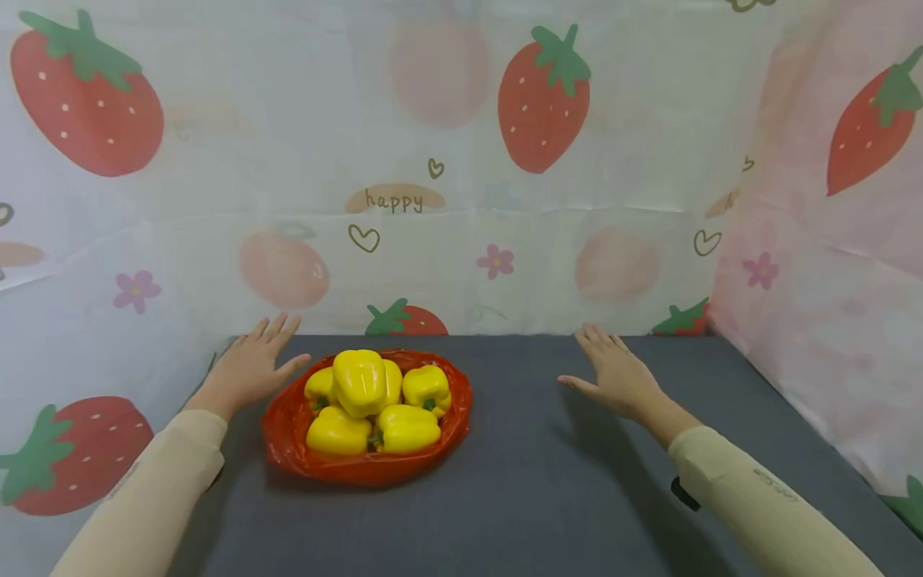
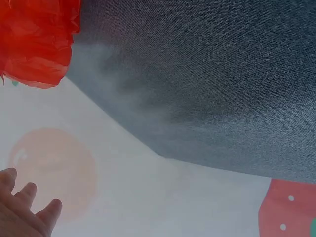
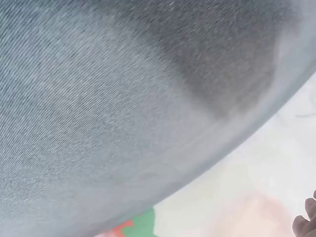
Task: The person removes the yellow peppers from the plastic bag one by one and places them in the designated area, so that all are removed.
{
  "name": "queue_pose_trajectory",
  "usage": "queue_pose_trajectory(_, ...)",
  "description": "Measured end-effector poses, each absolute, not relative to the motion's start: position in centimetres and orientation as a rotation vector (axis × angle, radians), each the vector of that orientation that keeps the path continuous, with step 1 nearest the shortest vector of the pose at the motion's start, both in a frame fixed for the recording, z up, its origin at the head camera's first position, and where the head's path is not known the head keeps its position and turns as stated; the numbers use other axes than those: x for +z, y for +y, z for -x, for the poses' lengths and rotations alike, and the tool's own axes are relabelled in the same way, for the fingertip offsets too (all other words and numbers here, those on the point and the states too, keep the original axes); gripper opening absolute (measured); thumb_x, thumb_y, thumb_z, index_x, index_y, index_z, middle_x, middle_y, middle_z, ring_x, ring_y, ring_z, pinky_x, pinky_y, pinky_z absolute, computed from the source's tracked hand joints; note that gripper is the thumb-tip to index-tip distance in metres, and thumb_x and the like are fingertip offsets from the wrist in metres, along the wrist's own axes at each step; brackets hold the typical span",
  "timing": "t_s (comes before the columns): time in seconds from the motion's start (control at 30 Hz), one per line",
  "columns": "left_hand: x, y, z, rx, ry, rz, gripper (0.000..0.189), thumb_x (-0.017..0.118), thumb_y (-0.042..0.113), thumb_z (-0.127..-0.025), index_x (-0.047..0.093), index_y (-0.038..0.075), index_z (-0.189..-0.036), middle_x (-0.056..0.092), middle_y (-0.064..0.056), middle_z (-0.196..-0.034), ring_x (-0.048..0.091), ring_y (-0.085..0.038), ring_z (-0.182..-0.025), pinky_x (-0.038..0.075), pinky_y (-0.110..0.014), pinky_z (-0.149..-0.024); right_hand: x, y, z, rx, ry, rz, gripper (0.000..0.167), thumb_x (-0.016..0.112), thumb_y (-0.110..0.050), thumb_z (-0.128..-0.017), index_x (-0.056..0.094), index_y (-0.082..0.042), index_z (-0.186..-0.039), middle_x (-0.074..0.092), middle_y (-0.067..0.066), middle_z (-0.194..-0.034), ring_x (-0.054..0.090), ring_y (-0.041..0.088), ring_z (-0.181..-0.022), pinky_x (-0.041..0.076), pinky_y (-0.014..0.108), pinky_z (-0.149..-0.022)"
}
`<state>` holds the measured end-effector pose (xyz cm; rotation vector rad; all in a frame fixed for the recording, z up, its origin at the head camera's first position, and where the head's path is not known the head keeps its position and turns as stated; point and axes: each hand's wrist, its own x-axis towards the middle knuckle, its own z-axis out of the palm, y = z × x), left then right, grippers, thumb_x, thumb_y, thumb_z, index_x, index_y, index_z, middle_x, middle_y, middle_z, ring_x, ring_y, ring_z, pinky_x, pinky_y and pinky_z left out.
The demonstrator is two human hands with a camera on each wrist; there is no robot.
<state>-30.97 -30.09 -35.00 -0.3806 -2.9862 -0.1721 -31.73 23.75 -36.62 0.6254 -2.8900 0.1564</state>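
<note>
Several yellow bell peppers [image 1: 360, 383] lie heaped in a round container lined with red plastic [image 1: 368, 471], left of centre on the dark grey table. My left hand [image 1: 248, 365] hovers just left of the container's rim, fingers straight and thumb spread, holding nothing. In the left wrist view, part of the red plastic [image 2: 37, 42] shows at the upper left and some fingertips [image 2: 48, 215] at the lower left. My right hand [image 1: 620, 373] is held above the table right of centre, fingers extended, nothing in it; its shadow falls on the cloth below.
A dark grey cloth surface [image 1: 519, 497] covers the table. Behind it hangs a pale curtain [image 1: 476, 184] printed with strawberries, flowers and hearts. A pinkish side curtain [image 1: 844, 296] borders the right, and more printed fabric [image 1: 65, 344] borders the left.
</note>
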Motion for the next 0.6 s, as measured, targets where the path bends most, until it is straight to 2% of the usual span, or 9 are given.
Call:
queue_pose_trajectory(0.33,-35.3,-29.8,30.4,-0.188,-2.982,0.434,0.078,0.050,0.046,-0.100,0.020,0.003,-0.158,0.017,-0.028,-0.162,0.015,-0.054,-0.147,0.015,-0.070,-0.117,-36.9,22.4,31.1,0.164,-2.833,-0.707,0.089,0.058,-0.055,-0.094,0.028,0.004,-0.154,0.021,0.023,-0.163,0.020,0.040,-0.152,0.018,0.056,-0.124)
queue_pose_trajectory(0.6,-35.4,-29.3,30.1,-0.260,-2.996,0.413,0.079,0.048,0.052,-0.099,0.020,0.006,-0.158,0.019,-0.025,-0.163,0.016,-0.053,-0.147,0.018,-0.069,-0.117,-36.8,20.8,30.4,0.304,-2.806,-0.812,0.087,0.065,-0.048,-0.092,0.031,0.003,-0.153,0.019,0.021,-0.164,0.018,0.038,-0.153,0.017,0.056,-0.124)
